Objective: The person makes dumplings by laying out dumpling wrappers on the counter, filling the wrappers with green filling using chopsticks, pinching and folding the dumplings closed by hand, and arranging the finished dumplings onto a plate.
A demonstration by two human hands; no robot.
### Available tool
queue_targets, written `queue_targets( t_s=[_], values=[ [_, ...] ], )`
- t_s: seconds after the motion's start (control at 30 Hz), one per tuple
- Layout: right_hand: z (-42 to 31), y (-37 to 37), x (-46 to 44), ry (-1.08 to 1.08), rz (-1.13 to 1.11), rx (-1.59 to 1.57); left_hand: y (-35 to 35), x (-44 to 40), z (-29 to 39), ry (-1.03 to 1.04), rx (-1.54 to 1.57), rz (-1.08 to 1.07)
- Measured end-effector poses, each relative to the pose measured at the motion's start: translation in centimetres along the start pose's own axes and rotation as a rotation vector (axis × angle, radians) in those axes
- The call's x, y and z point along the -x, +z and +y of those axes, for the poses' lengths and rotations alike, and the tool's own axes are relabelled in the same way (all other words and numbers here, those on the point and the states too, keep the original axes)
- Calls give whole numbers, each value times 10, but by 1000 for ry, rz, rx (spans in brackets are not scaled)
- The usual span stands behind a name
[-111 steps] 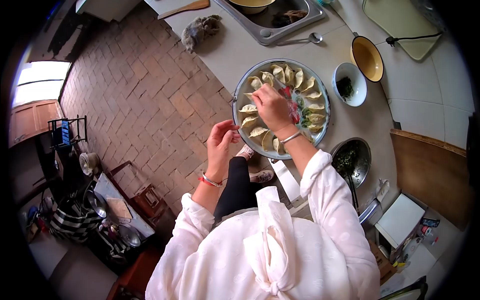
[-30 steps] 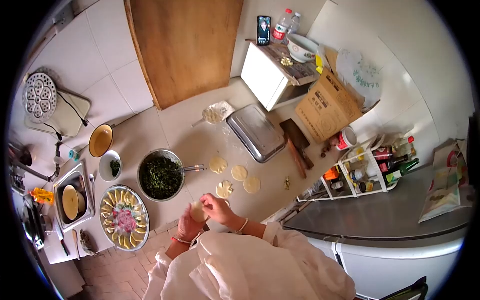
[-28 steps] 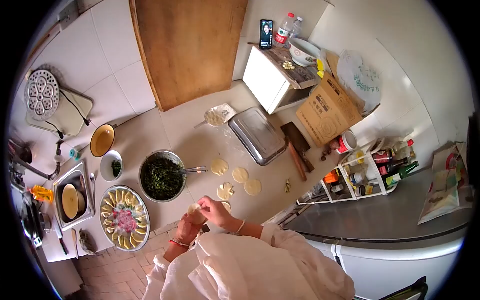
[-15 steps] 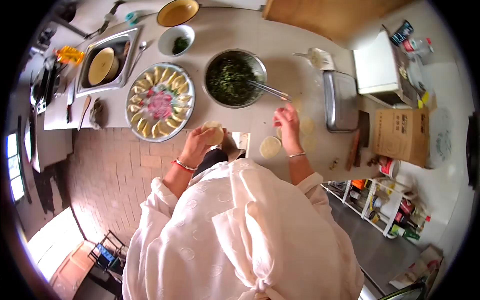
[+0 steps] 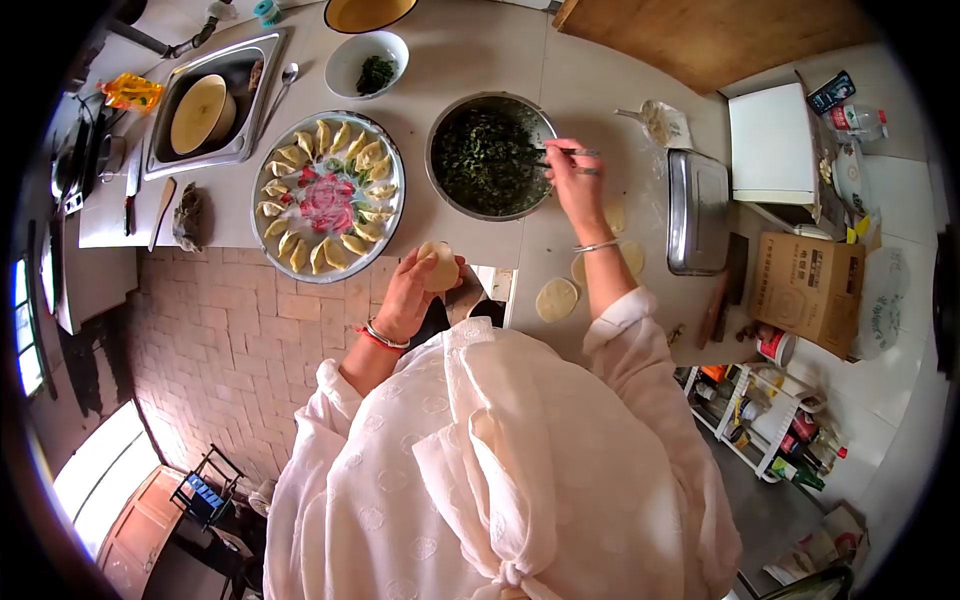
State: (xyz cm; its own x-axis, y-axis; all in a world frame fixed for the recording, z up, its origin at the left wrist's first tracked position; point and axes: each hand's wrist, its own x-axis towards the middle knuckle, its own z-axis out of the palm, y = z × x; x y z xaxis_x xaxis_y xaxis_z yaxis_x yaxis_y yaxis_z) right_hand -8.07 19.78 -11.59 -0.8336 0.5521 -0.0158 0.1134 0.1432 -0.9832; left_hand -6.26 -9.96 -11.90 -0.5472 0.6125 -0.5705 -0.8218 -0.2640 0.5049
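Observation:
My left hand [image 5: 402,298] holds a round dumpling wrapper [image 5: 437,267] just off the counter's front edge. My right hand [image 5: 577,190] is closed around a pair of chopsticks [image 5: 584,153], whose tips reach into a metal bowl [image 5: 434,163] of chopped green filling [image 5: 487,158]. Left of that bowl, a round tray [image 5: 395,201] carries a ring of folded dumplings [image 5: 352,243] around its painted red flower. Below my right wrist, a flat wrapper [image 5: 556,299] lies on the counter, with more wrappers partly covered by my forearm.
Behind the tray stand a white bowl [image 5: 341,80] with some greens and a yellow bowl [image 5: 370,14]. A sink [image 5: 246,140] holding another bowl is at the left. To the right are a lidded metal box [image 5: 695,212], a cardboard carton [image 5: 808,290] and a white rack [image 5: 735,412].
My right hand has moved forward from above the wrappers to the metal bowl and taken hold of the chopsticks. My left hand still holds its wrapper. The view has shifted slightly.

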Motion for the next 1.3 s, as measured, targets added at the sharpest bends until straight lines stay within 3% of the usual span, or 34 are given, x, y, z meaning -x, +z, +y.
queue_targets(
  t_s=[0.13,0.27,0.37,0.6,0.7,0.8,0.9,1.03,1.3],
  values=[
    [-33,-31,-3,44,-15,69,0,-9,2,26,6,54],
    [-21,-31,-19,-113,-116,123,15,-20,9,13,-13,64],
    [-4,-22,-36,-303,-154,111,19,-33,5,11,52,-42],
    [2,-52,-22,-212,-433,279,20,-52,-7,37,52,-3],
    [-16,-61,-2,-102,-457,228,25,-55,-6,62,41,-8],
    [-15,-65,3,-29,-338,91,29,-59,-7,69,47,-10],
    [-21,-66,-5,-66,-218,161,32,-61,-7,71,37,10],
    [-11,-71,-15,178,-304,122,32,-64,-11,86,30,20],
    [20,-68,1,365,-251,-176,35,-65,-14,138,14,-13]
  ],
)
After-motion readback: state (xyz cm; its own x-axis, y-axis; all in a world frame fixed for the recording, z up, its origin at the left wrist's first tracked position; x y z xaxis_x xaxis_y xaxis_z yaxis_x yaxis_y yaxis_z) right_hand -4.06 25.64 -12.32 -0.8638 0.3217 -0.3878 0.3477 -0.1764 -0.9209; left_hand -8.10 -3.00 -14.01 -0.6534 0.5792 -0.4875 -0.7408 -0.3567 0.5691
